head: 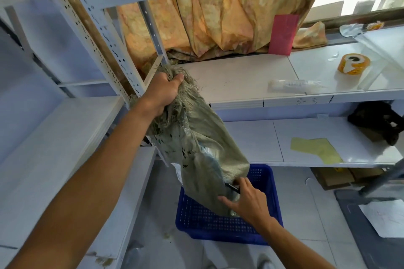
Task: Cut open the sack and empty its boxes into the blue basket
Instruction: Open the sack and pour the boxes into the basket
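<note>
The left hand [162, 91] is clenching its grip tight around the frayed top of the grey-green woven sack [196, 137], dangling it over the blue perforated plastic basket [218, 232] on the floor. The right hand [247, 201] is pinching a slim black cutter [231, 187] against the sack's lower end.

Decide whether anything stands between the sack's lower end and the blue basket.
Nothing visible does. The grey-green woven sack, held up by the left hand, hangs with its lower end over the blue perforated plastic basket. Only the right hand, holding a thin dark tool, is beside it.
</note>
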Available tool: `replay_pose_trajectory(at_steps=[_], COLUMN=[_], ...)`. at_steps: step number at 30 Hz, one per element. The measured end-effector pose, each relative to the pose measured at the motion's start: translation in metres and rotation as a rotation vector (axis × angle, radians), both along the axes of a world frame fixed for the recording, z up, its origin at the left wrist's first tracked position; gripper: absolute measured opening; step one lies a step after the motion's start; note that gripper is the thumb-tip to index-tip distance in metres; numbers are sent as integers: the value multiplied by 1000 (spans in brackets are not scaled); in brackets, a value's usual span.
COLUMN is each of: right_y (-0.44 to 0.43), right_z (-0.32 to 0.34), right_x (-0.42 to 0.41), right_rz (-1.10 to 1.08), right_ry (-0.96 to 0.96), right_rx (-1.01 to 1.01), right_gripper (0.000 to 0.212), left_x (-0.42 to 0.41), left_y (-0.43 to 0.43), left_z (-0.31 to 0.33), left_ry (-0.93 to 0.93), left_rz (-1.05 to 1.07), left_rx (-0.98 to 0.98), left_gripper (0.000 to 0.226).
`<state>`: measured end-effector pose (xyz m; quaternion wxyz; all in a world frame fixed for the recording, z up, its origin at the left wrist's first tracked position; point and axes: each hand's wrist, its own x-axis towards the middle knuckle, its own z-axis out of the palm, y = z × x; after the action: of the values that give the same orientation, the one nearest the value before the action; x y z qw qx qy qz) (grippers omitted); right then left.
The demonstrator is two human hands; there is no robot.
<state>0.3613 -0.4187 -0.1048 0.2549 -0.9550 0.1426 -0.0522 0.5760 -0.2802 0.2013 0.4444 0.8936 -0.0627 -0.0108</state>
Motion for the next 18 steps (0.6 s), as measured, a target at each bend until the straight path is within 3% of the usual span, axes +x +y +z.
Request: replay_pose_trajectory(at_steps=[3, 5, 6, 8, 10, 14, 18], right_y=[-2, -5, -5, -6, -7, -8, -16], right_z=[-2, -3, -4, -6, -10, -18, -18], right_x=[7, 10, 12, 13, 11, 5, 19], right_rz=[-22, -47, -66, -110, -133, -180, -215], right_ry=[0, -50, -87, -140, -117, -41, 150], right_rx=[-19, 4, 10, 10, -30, 1, -65], right_gripper=[68, 58, 56, 62, 79, 58, 73], left_x=[2, 3, 5, 5, 8, 10, 12], left_y=[2, 0, 1, 2, 5, 6, 8], left_z=[3, 5, 4, 5, 5, 7, 10], left_ry=[38, 48, 48, 59, 66, 58, 76], left_rz=[17, 27, 37, 54, 71, 89, 91], left_rx=[-44, -93, -129, -143, -142, -155, -154], left_gripper=[36, 23, 33, 51, 42, 35, 34])
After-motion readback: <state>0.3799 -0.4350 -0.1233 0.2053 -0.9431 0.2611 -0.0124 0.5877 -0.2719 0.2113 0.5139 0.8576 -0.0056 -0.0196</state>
